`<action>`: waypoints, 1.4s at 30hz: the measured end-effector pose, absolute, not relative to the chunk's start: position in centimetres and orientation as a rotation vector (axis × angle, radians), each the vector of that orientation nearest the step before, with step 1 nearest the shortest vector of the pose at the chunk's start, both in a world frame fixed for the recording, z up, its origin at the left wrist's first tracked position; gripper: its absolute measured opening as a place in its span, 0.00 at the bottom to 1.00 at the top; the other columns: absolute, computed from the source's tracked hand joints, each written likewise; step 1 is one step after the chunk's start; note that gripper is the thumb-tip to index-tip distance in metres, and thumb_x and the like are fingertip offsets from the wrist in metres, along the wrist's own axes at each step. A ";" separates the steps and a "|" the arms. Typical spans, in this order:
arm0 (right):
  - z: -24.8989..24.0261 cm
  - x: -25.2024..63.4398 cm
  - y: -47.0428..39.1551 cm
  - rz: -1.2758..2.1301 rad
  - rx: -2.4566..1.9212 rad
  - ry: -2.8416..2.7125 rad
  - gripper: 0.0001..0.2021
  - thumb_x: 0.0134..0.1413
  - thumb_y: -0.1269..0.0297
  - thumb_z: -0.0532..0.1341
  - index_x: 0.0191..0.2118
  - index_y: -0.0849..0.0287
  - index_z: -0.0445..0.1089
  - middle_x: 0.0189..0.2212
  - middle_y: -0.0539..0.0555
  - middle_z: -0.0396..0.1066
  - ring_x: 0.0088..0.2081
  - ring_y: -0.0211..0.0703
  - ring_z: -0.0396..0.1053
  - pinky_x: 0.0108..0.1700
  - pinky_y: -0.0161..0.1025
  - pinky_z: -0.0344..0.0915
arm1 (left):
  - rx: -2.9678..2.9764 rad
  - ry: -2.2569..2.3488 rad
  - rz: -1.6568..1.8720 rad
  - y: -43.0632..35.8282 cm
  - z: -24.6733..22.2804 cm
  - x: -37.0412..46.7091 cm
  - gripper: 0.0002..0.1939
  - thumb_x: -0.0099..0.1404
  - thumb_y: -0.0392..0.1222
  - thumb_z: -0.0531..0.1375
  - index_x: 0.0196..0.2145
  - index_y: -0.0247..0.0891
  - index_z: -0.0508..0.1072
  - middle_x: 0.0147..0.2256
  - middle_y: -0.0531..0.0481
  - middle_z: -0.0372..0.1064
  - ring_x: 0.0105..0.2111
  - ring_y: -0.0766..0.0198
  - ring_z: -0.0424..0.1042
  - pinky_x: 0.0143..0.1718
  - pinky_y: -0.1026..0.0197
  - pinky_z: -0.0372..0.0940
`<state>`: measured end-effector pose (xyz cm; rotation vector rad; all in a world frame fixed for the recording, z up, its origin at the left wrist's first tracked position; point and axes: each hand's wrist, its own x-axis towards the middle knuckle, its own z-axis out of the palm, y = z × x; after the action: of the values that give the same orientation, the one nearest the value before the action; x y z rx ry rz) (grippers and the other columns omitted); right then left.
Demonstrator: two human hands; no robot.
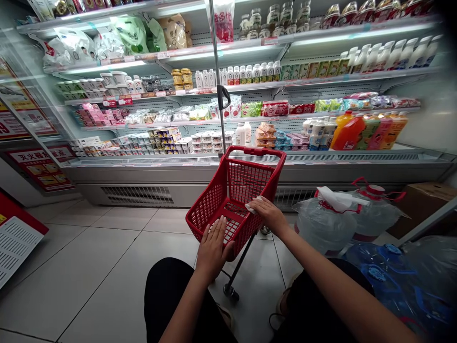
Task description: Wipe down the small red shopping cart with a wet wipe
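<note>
A red plastic shopping basket cart (243,178) stands on dark legs with casters, right in front of my knees. My left hand (214,245) lies flat against the near left rim of the basket, its fingers stretched out and holding nothing. Over the right rim, my right hand (266,212) is closed on a small white cloth or tissue (252,208), which touches the basket's edge. The basket's slatted floor shows nothing lying on it.
A lit refrigerated display (143,174) with glass doors and shelves of dairy and drinks runs behind the cart. Large clear water jugs (323,224), blue-tinted bottles (378,271) and a cardboard box (424,202) stand at the right. A red-and-white unit (17,238) is at the left.
</note>
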<state>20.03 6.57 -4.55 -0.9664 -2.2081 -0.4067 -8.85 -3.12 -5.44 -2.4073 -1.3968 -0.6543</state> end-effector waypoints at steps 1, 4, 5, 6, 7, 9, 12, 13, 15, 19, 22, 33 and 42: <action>-4.8 19.4 6.2 -0.415 -0.963 -2.191 0.19 0.68 0.76 0.55 0.60 0.56 0.70 0.58 0.55 0.76 0.63 0.45 0.70 0.71 0.54 0.60 | -2.410 -1.414 -0.641 -3.1 -5.3 -9.0 0.39 0.79 0.51 0.49 0.76 0.41 0.31 0.72 0.43 0.52 0.71 0.55 0.56 0.72 0.46 0.50; -5.2 17.5 4.8 -0.439 -0.931 -2.172 0.22 0.69 0.76 0.53 0.64 0.58 0.67 0.61 0.56 0.73 0.64 0.45 0.69 0.71 0.54 0.60 | -2.382 -1.477 -0.648 -3.3 -5.4 -8.4 0.37 0.78 0.42 0.47 0.76 0.40 0.31 0.74 0.42 0.47 0.72 0.55 0.52 0.71 0.45 0.52; -5.3 16.9 4.3 -0.443 -0.916 -2.178 0.23 0.69 0.77 0.53 0.65 0.58 0.66 0.62 0.56 0.73 0.64 0.45 0.68 0.71 0.54 0.60 | -2.362 -1.491 -0.662 -3.4 -5.6 -7.8 0.37 0.77 0.39 0.46 0.76 0.39 0.31 0.74 0.41 0.46 0.73 0.55 0.51 0.71 0.46 0.52; -5.2 16.3 3.8 -0.445 -0.902 -2.189 0.24 0.69 0.77 0.53 0.66 0.58 0.65 0.63 0.56 0.72 0.65 0.45 0.68 0.71 0.54 0.60 | -2.337 -1.501 -0.681 -3.6 -5.8 -7.0 0.38 0.76 0.36 0.46 0.76 0.38 0.31 0.74 0.40 0.46 0.73 0.54 0.51 0.71 0.46 0.53; -5.2 15.8 3.4 -0.445 -0.889 -2.205 0.24 0.69 0.77 0.53 0.67 0.58 0.64 0.63 0.56 0.71 0.65 0.45 0.67 0.72 0.53 0.60 | -2.310 -1.512 -0.700 -3.7 -6.0 -6.1 0.39 0.75 0.34 0.47 0.76 0.37 0.31 0.74 0.39 0.46 0.73 0.53 0.50 0.71 0.46 0.54; -5.0 15.0 2.9 -0.436 -0.866 -2.246 0.25 0.69 0.76 0.53 0.68 0.57 0.63 0.64 0.55 0.70 0.66 0.45 0.66 0.72 0.52 0.59 | -2.245 -1.543 -0.742 -4.2 -6.3 -4.6 0.42 0.74 0.37 0.51 0.76 0.34 0.32 0.74 0.36 0.45 0.73 0.46 0.49 0.71 0.41 0.52; -4.5 14.7 2.7 -0.414 -0.816 -2.321 0.26 0.69 0.75 0.53 0.69 0.55 0.62 0.64 0.53 0.70 0.66 0.43 0.66 0.72 0.51 0.58 | -2.184 -1.589 -0.761 -4.8 -6.1 -4.0 0.45 0.72 0.39 0.55 0.76 0.35 0.34 0.75 0.36 0.43 0.74 0.41 0.45 0.72 0.37 0.47; -4.3 15.0 2.9 -0.410 -0.800 -2.338 0.26 0.69 0.76 0.53 0.69 0.54 0.62 0.63 0.53 0.71 0.66 0.43 0.66 0.73 0.51 0.58 | -2.195 -1.574 -0.753 -4.9 -6.0 -4.4 0.44 0.72 0.38 0.55 0.77 0.36 0.34 0.75 0.38 0.44 0.74 0.43 0.46 0.73 0.38 0.46; -3.9 16.0 3.5 -0.422 -0.805 -2.345 0.25 0.69 0.75 0.52 0.68 0.54 0.63 0.63 0.52 0.71 0.65 0.43 0.67 0.73 0.51 0.56 | -2.250 -1.514 -0.732 -5.1 -5.5 -5.5 0.43 0.73 0.37 0.54 0.77 0.39 0.34 0.74 0.42 0.47 0.74 0.48 0.47 0.73 0.42 0.47; -2.6 19.8 5.3 -0.482 -0.982 -2.264 0.25 0.71 0.75 0.48 0.67 0.53 0.66 0.64 0.52 0.71 0.65 0.43 0.67 0.75 0.49 0.49 | -2.310 -1.462 -0.727 -5.1 -4.9 -7.9 0.45 0.71 0.37 0.56 0.77 0.42 0.35 0.74 0.46 0.49 0.74 0.48 0.47 0.74 0.42 0.47; -1.7 22.4 6.2 -0.507 -1.084 -2.182 0.25 0.72 0.74 0.46 0.68 0.54 0.65 0.65 0.55 0.69 0.65 0.46 0.67 0.77 0.50 0.45 | -2.299 -1.463 -0.732 -4.9 -4.9 -8.9 0.46 0.70 0.36 0.57 0.77 0.44 0.36 0.74 0.46 0.48 0.74 0.47 0.46 0.73 0.40 0.47; -3.6 16.8 2.7 -0.507 -0.969 -2.214 0.28 0.68 0.77 0.51 0.70 0.54 0.61 0.66 0.52 0.67 0.66 0.45 0.66 0.74 0.52 0.56 | -2.231 -1.539 -0.797 -3.2 -5.5 -5.0 0.44 0.71 0.40 0.56 0.77 0.39 0.36 0.74 0.42 0.47 0.73 0.44 0.49 0.73 0.37 0.45; -0.1 26.5 5.4 -0.669 -1.131 -2.149 0.28 0.70 0.77 0.48 0.70 0.52 0.62 0.64 0.52 0.69 0.63 0.45 0.69 0.74 0.58 0.53 | -2.297 -1.432 -0.763 -2.7 -5.4 -7.4 0.43 0.71 0.34 0.53 0.77 0.47 0.36 0.72 0.51 0.54 0.70 0.53 0.58 0.72 0.45 0.49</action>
<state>26.50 5.44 -0.12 -1.1314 -2.1493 -0.6693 -7.45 -2.70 -5.37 -2.2965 -1.4324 -0.7628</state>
